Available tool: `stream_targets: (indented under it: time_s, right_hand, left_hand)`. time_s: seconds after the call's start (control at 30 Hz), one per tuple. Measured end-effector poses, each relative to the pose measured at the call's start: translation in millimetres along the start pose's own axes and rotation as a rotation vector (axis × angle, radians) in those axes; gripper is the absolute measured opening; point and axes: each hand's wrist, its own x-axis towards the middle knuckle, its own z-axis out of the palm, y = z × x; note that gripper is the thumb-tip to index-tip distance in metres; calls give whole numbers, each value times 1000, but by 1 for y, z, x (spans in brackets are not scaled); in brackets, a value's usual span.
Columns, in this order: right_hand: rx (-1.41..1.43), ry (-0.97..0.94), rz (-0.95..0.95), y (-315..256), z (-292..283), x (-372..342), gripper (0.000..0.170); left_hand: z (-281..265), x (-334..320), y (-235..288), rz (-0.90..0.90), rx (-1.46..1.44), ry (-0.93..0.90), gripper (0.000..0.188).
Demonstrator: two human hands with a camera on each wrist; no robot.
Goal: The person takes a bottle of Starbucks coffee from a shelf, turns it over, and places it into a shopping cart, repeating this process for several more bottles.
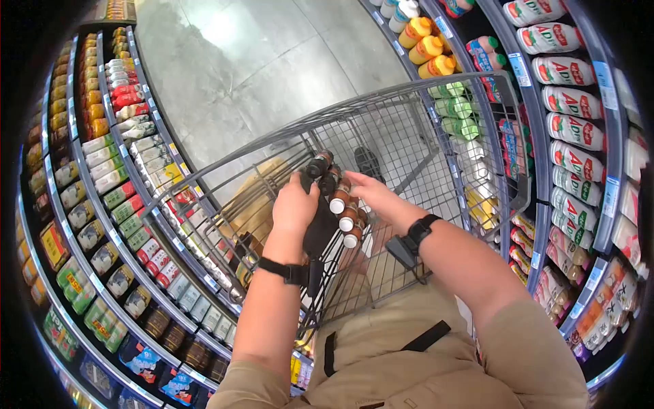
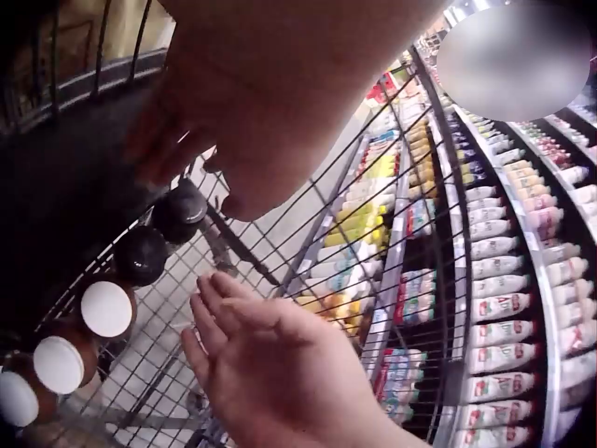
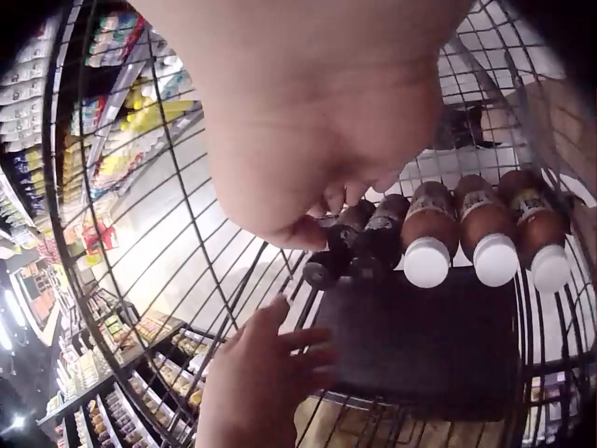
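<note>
Five-strong row aside, several small bottles lie side by side in the shopping cart: brown bottles (image 1: 349, 218) with white caps, and dark-capped bottles (image 1: 319, 163) at the row's far end. My left hand (image 1: 296, 208) is beside the dark caps, its fingers extended in the right wrist view. Across the row, my right hand (image 1: 375, 194) reaches in with fingertips right at the dark-capped bottles. Its palm faces up with fingers loosely straight in the left wrist view. Both hands are over the cart's black panel (image 3: 415, 336), which lies under the caps.
Around the hands stand the wire walls of the cart (image 1: 409, 157). Shelves of cartons and cans (image 1: 122, 198) line the left side, and white bottles (image 1: 575, 129) fill shelves on the right. Grey floor (image 1: 259, 61) stretches ahead. A yellowish package (image 1: 262, 194) shows through the cart's left side.
</note>
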Motion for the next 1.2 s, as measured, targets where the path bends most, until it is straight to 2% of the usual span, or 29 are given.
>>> stream_targets:
  time_s: [0.17,0.23,0.3,0.37,0.4,0.53,0.67,0.73,0.9,1.2]
  right_hand:
    - [-49,49,-78,-8,-26,-61,61]
    - [9,60,-105,-23,-23,-102,57]
    - [-7,70,-154,-26,-25,-137,54]
    - [8,117,-199,-29,-20,-178,52]
    - [-32,156,-241,-31,-14,-200,50]
    - [50,216,-373,1,-10,-266,47]
    - [80,293,-464,52,-2,-334,45]
    - [94,367,-518,82,0,-364,43]
    - [162,594,-560,137,2,-444,40]
    - [365,894,-726,200,0,-542,36]
  left_hand:
    - [-39,-77,-22,114,-101,83,51]
    - [-57,-114,-35,280,-126,115,50]
    - [-75,-146,-51,341,-140,105,48]
    - [-95,-183,-63,510,-7,106,47]
    - [-104,-201,-69,525,-1,104,45]
    - [-127,-257,-91,524,-46,112,45]
    - [-127,-287,-111,654,-62,145,45]
    - [-123,-295,-115,663,-70,115,44]
    - [-117,-302,-94,828,14,57,43]
    - [-110,-336,6,1066,76,57,39]
